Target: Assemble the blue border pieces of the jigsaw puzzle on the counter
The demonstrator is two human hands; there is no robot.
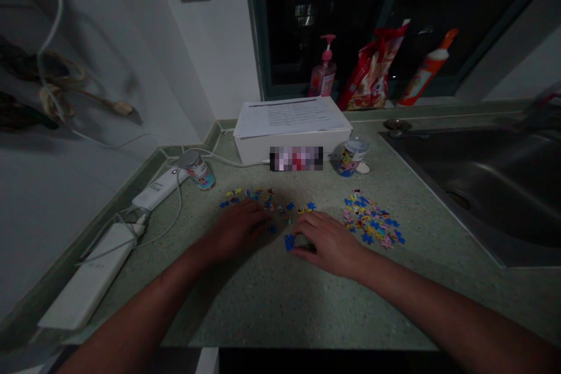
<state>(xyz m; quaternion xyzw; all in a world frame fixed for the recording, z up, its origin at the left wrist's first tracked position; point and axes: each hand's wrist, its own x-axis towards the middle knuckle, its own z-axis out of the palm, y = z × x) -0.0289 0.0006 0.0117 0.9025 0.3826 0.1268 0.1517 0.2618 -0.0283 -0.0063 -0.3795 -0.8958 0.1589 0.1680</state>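
Blue jigsaw puzzle pieces (pixel 289 242) lie on the counter between my hands, at least one at the fingertips of my right hand (pixel 328 243), whose thumb and index finger close on its edges. My left hand (pixel 241 227) rests low over the counter, fingers loosely bent and a little apart, with nothing visible in them. Close to its fingertips lies a small blue piece (pixel 272 229). Beyond the left hand is a scattered row of coloured pieces (pixel 267 201), partly hidden by it. A denser pile of pieces (pixel 372 219) spreads to the right of my right hand.
A printed tin (pixel 198 170) stands at the left, a clear-topped one (pixel 350 158) at the right beside a round lid (pixel 363 168). Behind is a white box (pixel 293 123) with paper on top. Power strips (pixel 94 280) and cables run left; a sink (pixel 482 187) is right.
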